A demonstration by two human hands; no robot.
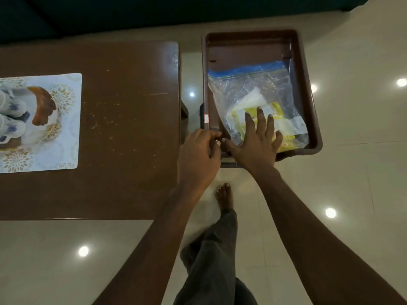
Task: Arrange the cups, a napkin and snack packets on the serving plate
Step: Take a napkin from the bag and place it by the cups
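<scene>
Retrieval of the packets and napkin is, in our judgement, the step in hand. We find the right hand [255, 142] laid flat with its fingers spread wide on a clear zip bag [253, 89], pressing it down and gripping nothing. The left hand [198, 150] has its fingers curled over the near-left corner of the brown tray [304, 84] and holds that rim steady. The bag lies inside the tray, its blue seal strip toward the far end. Through the plastic we see yellow snack packets [276, 107] and a folded white sheet that we take to be the napkin [253, 99]. The tray sits just beside the right end of the table [132, 106], not on it; what carries the tray is hidden. The cups [13, 128] stand at the far left of the table on a patterned rectangular plate [66, 128], which we take to be the serving plate, well apart from the bag. We cannot tell whether the seal is closed. The next move calls for a firm hold on the bag instead of a flat press. After that, either lift it clear of the tray wall and carry it to the plate, or open the seal at the far end and draw the contents out. Thin plastic will slip and crumple, so hold it near the seal.
</scene>
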